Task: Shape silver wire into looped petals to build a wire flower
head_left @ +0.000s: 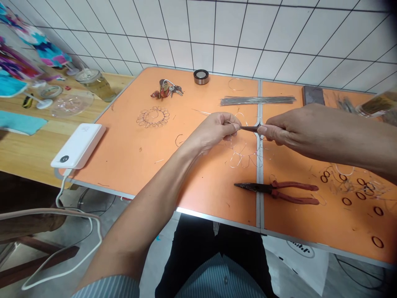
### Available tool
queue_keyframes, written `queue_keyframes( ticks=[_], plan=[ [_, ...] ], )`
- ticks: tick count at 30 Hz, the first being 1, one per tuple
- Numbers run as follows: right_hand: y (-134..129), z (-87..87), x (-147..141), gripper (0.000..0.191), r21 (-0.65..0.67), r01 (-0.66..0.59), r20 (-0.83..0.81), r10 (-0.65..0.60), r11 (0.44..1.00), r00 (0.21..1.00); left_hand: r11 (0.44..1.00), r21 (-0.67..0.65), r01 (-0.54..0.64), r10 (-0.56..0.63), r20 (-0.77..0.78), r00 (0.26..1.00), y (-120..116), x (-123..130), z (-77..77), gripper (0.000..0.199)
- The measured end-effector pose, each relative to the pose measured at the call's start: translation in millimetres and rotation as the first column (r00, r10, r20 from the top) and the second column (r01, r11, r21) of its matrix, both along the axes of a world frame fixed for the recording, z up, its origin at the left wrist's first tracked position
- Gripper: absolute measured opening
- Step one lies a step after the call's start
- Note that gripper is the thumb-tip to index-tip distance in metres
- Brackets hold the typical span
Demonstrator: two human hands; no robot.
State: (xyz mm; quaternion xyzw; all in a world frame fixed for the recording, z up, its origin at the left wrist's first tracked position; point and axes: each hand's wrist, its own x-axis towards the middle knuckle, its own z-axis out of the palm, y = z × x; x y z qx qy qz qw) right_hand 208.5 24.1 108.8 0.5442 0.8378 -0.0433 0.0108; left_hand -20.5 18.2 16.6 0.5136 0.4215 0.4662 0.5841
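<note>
Above the orange table, my left hand pinches a thin wire between thumb and fingers. My right hand is closed around a dark, slim-tipped tool, its handles mostly hidden in the palm. The tool's tip meets the fingertips of my left hand, at the wire. Just below both hands lies a looped wire piece with petal-like loops; whether it joins the held wire I cannot tell. Red-handled long-nose pliers rest nearer the table's front edge, pointing left.
A wire ring of loops, keys, a tape roll and a bundle of straight wires lie around. Small dark rings and wire scraps are at right. A white power bank with a cable sits left.
</note>
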Motion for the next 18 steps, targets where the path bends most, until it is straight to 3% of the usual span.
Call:
queue_keyframes(
  ticks=[2, 5, 7, 12, 18],
  plan=[
    [-7, 18.4, -15, 0.055, -0.104, 0.086, 0.138, -0.071, 0.991, 0.988, 1.000, -0.001, -0.015, 0.015, -0.001, 1.000, 0, -1, 0.7, 0.017],
    [-15, 34.7, -24, 0.053, -0.097, 0.143, 0.203, -0.121, 0.985, 0.972, 0.999, 0.001, -0.037, 0.037, -0.007, 0.999, 0, -2, 2.2, 0.016],
    [-20, 34.7, -20, 0.042, -0.054, 0.140, 0.165, -0.130, 0.989, 0.978, 0.998, 0.014, -0.060, 0.060, -0.017, 0.998, 0, -2, 2.7, 0.015],
    [-30, 9.5, -10, 0.022, 0.096, 0.148, -0.150, -0.133, 0.984, 0.980, 0.985, 0.082, -0.155, 0.160, -0.062, 0.985, -1, 1, 1.6, 0.018],
    [-31, -20.2, -34, 0.018, 0.080, 0.128, -0.372, -0.089, 0.989, 0.924, 0.974, 0.095, -0.207, 0.212, -0.044, 0.976, -1, 3, 2.9, 0.018]
  ],
)
